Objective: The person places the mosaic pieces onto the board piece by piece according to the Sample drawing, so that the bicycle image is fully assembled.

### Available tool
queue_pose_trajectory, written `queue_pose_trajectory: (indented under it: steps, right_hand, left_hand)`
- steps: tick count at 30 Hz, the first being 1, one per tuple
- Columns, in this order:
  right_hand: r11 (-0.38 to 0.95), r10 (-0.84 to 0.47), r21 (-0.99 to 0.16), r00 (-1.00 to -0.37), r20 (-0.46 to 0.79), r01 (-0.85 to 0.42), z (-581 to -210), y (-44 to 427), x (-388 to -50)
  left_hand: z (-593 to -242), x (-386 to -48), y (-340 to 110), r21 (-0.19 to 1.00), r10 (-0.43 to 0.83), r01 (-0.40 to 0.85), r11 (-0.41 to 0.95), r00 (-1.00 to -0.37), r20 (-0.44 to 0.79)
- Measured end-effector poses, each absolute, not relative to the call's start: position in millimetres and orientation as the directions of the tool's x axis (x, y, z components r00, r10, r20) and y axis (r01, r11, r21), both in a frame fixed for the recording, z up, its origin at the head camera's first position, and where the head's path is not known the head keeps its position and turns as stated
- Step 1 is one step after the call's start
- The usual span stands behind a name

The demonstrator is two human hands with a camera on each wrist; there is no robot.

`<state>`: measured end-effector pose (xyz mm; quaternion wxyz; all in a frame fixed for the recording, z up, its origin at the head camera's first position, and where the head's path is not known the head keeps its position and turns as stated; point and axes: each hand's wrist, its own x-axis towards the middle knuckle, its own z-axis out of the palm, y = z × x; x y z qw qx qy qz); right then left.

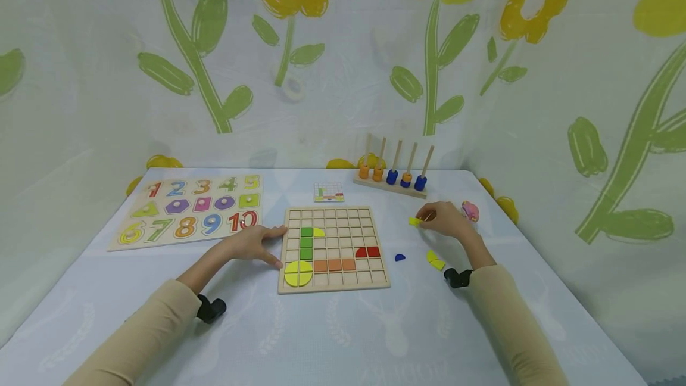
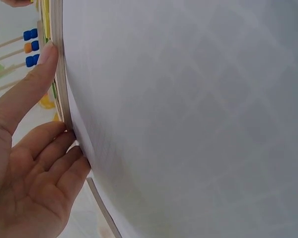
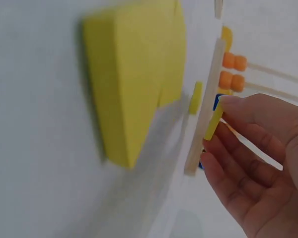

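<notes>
My left hand [image 1: 250,245] steadies a wooden grid board [image 1: 334,209] at its left side, with thumb and fingers spread and touching the edge. On the board lie a yellow circle of quarter pieces [image 1: 298,273], green squares [image 1: 306,242], one yellow quarter piece [image 1: 319,232], orange squares [image 1: 334,265] and red pieces [image 1: 373,251]. My right hand [image 1: 445,219], to the board's right, pinches a small yellow piece [image 3: 214,123] between thumb and fingers. Another yellow piece [image 3: 196,98] lies on the table close by. Nearer me are more yellow pieces [image 1: 436,260] and a blue half-round piece [image 1: 399,257].
A number-and-shape puzzle board [image 1: 187,210] lies at the left. Behind the grid board is a small pattern card [image 1: 329,192]. A peg stand [image 1: 391,186] with orange and blue beads stands at the back right. Beyond my right hand sits a pink object [image 1: 470,211].
</notes>
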<state>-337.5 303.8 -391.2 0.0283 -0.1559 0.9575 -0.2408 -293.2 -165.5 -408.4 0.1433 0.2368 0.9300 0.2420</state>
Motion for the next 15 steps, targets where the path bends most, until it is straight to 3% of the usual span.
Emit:
queue_pose_trajectory:
  steps: [15]
  right_hand:
    - [0.709,-0.493,-0.509,-0.859,0.139,-0.489,-389,256,-299]
  left_hand:
    - [-407,-292,-165,0.520,0.495,0.352,0.778,-0.854,-0.163]
